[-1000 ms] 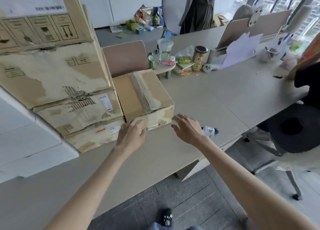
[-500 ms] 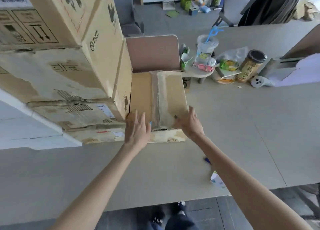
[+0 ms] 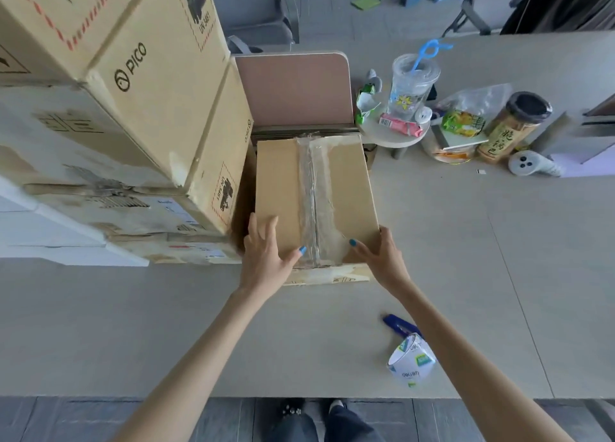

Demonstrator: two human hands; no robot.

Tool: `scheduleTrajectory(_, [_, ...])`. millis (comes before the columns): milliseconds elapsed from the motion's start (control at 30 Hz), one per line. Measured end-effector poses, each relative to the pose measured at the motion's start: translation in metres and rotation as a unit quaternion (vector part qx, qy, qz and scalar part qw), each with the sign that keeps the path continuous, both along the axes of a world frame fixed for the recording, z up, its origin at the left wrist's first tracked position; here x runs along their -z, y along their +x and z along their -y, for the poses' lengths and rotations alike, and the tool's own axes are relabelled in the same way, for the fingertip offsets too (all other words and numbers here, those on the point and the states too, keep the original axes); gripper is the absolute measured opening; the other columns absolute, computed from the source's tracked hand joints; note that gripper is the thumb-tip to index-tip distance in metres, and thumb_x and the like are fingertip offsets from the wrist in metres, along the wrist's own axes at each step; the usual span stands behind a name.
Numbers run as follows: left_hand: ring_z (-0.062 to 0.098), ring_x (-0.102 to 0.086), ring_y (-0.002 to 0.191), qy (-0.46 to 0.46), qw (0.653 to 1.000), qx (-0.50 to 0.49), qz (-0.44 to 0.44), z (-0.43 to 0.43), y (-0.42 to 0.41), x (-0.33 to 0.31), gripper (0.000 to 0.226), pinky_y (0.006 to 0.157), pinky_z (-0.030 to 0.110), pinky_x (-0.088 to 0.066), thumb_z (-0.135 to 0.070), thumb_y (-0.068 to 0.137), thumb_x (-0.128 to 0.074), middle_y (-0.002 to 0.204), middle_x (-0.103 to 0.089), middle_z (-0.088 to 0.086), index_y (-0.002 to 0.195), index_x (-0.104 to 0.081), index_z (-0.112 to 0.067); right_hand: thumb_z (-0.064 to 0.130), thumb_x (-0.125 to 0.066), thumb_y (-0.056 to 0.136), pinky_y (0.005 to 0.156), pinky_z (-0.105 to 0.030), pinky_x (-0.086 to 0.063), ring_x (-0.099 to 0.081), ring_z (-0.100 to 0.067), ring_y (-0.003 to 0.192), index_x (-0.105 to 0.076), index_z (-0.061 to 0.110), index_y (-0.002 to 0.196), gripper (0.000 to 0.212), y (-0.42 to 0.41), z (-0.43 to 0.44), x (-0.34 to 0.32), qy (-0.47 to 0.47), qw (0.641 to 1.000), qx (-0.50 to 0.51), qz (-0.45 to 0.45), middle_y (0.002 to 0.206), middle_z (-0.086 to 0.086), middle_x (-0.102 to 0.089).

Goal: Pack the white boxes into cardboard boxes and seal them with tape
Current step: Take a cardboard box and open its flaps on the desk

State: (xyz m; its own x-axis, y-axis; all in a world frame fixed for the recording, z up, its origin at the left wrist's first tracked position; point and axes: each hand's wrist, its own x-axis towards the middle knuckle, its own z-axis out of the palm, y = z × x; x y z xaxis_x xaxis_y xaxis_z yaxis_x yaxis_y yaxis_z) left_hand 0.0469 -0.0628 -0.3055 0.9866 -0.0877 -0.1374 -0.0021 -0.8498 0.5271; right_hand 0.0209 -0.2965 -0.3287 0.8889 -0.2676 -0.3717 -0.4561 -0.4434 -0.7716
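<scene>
A small cardboard box lies closed on the table, with clear tape running down its top seam. My left hand rests flat on the box's near left corner, fingers spread and straight. My right hand lies on the near right corner, thumb on top, fingers over the side edge. A tape roll in a white wrapper and a blue cutter lie on the table near my right forearm. White boxes sit at the far left under a stack of cardboard boxes.
The tall stack of cardboard boxes stands close against the small box's left side. A pink-brown divider panel rises behind it. A plastic cup with a blue straw, snack packets, a jar and a white device crowd the back right. The table edge is near me.
The view has swung from looking across the table to looking down on the small box. Both hands moved from its near face onto its top near corners.
</scene>
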Motion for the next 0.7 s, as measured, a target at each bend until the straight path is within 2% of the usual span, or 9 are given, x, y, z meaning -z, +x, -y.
scheduleTrajectory(133, [0.029, -0.002, 0.150, -0.060, 0.998, 0.027, -0.017, 0.014, -0.016, 0.007, 0.100, 0.117, 0.039, -0.018, -0.050, 0.078, -0.077, 0.162, 0.015, 0.012, 0.155, -0.019, -0.023, 0.045, -0.065, 0.089, 0.084, -0.045, -0.052, -0.059, -0.025, 0.098, -0.039, 0.012, 0.136, 0.064, -0.014, 0.023, 0.001, -0.007, 1.000, 0.003, 0.008, 0.107, -0.001, -0.058])
scheduleTrajectory(267, [0.027, 0.001, 0.149, -0.040, 0.997, 0.067, -0.020, 0.029, -0.032, 0.006, 0.117, 0.115, 0.037, -0.019, -0.057, 0.068, -0.081, 0.161, 0.022, 0.014, 0.157, -0.013, -0.026, 0.045, -0.066, 0.089, 0.083, -0.045, -0.051, -0.058, -0.027, 0.096, -0.040, 0.011, 0.132, 0.061, -0.032, 0.040, 0.002, -0.015, 1.000, 0.008, 0.011, 0.104, -0.002, -0.059])
scheduleTrajectory(433, [0.030, 0.005, 0.149, -0.013, 0.995, 0.092, -0.039, 0.040, -0.052, 0.005, 0.120, 0.116, 0.038, -0.020, -0.045, 0.069, -0.086, 0.158, 0.030, 0.012, 0.157, -0.006, -0.030, 0.042, -0.066, 0.090, 0.074, -0.037, -0.049, -0.058, -0.027, 0.092, -0.042, 0.010, 0.124, 0.053, -0.053, 0.053, 0.002, -0.016, 1.000, 0.002, 0.008, 0.098, -0.001, -0.057])
scheduleTrajectory(500, [0.031, 0.008, 0.150, -0.013, 0.995, 0.093, -0.035, 0.043, -0.060, 0.004, 0.117, 0.118, 0.040, -0.020, -0.045, 0.072, -0.084, 0.159, 0.030, 0.012, 0.157, -0.006, -0.029, 0.040, -0.066, 0.090, 0.075, -0.036, -0.046, -0.056, -0.026, 0.099, -0.038, 0.011, 0.131, 0.058, -0.060, 0.057, 0.000, -0.030, 0.999, -0.010, 0.021, 0.107, 0.000, -0.056])
scheduleTrajectory(600, [0.034, 0.003, 0.151, 0.034, 0.993, 0.103, -0.038, 0.044, -0.067, -0.003, 0.112, 0.117, 0.044, -0.028, -0.053, 0.076, -0.077, 0.160, 0.027, 0.015, 0.158, -0.004, -0.027, 0.032, -0.076, 0.083, 0.091, -0.036, -0.042, -0.042, -0.014, 0.123, -0.020, 0.020, 0.150, 0.088, -0.067, 0.060, -0.009, -0.060, 0.994, -0.054, 0.074, 0.139, 0.007, -0.036])
scheduleTrajectory(700, [0.039, -0.015, 0.147, 0.137, 0.982, 0.130, -0.024, 0.042, -0.067, -0.012, 0.110, 0.112, 0.041, -0.030, -0.066, 0.080, -0.065, 0.159, 0.018, 0.025, 0.158, -0.001, -0.021, 0.041, -0.086, 0.068, 0.105, -0.042, -0.041, -0.028, -0.024, 0.143, -0.012, 0.021, 0.154, 0.116, -0.071, 0.062, -0.016, -0.128, 0.976, -0.163, 0.061, 0.160, 0.001, -0.009])
